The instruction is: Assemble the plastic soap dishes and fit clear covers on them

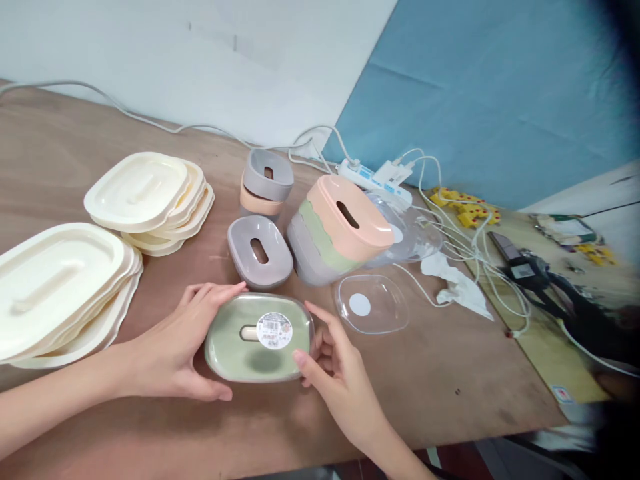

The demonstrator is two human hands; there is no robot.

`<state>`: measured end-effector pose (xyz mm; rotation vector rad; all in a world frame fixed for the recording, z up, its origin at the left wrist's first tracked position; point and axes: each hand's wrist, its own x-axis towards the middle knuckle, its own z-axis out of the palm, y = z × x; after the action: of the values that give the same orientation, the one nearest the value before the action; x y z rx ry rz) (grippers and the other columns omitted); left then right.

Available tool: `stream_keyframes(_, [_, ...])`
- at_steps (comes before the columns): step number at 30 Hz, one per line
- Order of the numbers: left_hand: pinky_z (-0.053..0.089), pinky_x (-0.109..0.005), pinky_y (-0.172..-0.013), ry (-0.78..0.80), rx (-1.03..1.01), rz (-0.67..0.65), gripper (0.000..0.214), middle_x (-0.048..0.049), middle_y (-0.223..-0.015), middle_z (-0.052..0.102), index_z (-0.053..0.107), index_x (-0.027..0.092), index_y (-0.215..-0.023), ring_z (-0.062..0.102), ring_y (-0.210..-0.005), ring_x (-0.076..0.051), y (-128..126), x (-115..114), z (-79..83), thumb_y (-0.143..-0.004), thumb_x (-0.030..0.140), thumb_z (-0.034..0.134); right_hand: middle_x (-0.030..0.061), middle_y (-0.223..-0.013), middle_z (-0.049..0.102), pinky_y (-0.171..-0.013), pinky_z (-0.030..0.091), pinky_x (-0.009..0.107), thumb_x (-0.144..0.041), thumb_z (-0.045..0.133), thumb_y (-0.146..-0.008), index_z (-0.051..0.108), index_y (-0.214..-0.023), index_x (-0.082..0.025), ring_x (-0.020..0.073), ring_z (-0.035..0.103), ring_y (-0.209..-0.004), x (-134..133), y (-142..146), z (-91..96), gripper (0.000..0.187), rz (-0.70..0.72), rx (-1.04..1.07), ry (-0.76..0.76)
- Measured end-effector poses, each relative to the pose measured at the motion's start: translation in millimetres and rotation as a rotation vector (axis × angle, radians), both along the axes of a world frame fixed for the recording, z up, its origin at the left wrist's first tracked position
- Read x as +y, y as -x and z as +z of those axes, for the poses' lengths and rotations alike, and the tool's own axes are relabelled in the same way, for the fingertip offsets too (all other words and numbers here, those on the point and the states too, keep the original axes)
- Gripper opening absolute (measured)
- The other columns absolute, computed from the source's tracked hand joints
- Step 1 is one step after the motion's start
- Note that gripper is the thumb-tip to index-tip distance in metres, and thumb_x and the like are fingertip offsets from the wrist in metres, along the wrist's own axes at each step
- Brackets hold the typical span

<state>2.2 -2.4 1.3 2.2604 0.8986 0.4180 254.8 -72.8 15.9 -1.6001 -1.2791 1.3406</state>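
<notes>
A pale green oval box [233,357] under a clear lid lies in front of me, with a round printed label [275,331] over part of its slot. My right hand [336,367] holds its right end, thumb on top and the other fingers curled at the side. Around the left end, my left hand [197,350] is open, fingers stretched along the far edge and thumb apart near the front edge. Whether it touches the box I cannot tell. Just behind sits a grey slotted piece [243,248]. A loose clear lid [380,303] with a white round sticker lies to the right.
Cream lids are stacked at left [65,287] and behind [137,190]. Nested slotted pieces [320,203] in pink, green and grey stand behind the box, beside a smaller grey-and-pink stack [270,177]. Cables, a power strip [373,180] and crumpled tissue [457,287] lie right.
</notes>
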Motion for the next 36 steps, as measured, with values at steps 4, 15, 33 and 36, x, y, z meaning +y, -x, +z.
stream_keyframes(4, [0.037, -0.053, -0.1, 0.032, -0.03, 0.018, 0.107, -0.0112, -0.137, 0.038, 0.01, 0.032, -0.145, 0.04, -0.12, -0.039, 2, 1, -1.1, -0.064, 0.051, 0.078, -0.0046, -0.072, 0.05, -0.055, 0.048, 0.022, -0.041, 0.063, -0.086, 0.045, -0.134, -0.024, 0.0104, 0.054, -0.06, 7, 0, 8.1, 0.054, 0.093, -0.144, -0.067])
stream_keyframes(15, [0.044, -0.046, -0.101, 0.184, -0.158, -0.034, 0.086, -0.0119, -0.14, 0.036, 0.019, 0.028, -0.14, 0.047, -0.122, -0.033, 3, 4, 3.4, -0.074, 0.036, 0.072, -0.0011, -0.077, 0.058, -0.054, 0.049, 0.025, -0.042, 0.063, -0.084, 0.048, -0.127, -0.021, 0.0129, 0.057, -0.061, 18, -2, 17.7, 0.05, 0.23, -0.428, -0.201])
stream_keyframes(33, [0.039, -0.046, -0.11, 0.149, -0.181, -0.072, 0.1, -0.0109, -0.151, 0.029, 0.006, 0.031, -0.149, 0.039, -0.135, -0.033, 4, 2, 3.5, -0.073, 0.02, 0.068, 0.0244, -0.144, 0.036, -0.099, 0.044, 0.057, -0.064, 0.066, -0.075, 0.036, -0.142, -0.014, 0.0374, 0.041, -0.127, 34, 6, 6.8, 0.089, 0.698, -0.79, -0.77])
stream_keyframes(36, [0.038, -0.046, -0.11, 0.146, -0.21, -0.078, 0.1, -0.012, -0.151, 0.029, 0.007, 0.03, -0.15, 0.039, -0.135, -0.033, 5, 3, 2.5, -0.073, 0.02, 0.07, 0.0234, -0.142, 0.036, -0.097, 0.046, 0.055, -0.058, 0.069, -0.076, 0.036, -0.142, -0.015, 0.0361, 0.042, -0.125, 35, 6, 8.8, 0.086, 0.701, -0.766, -0.758])
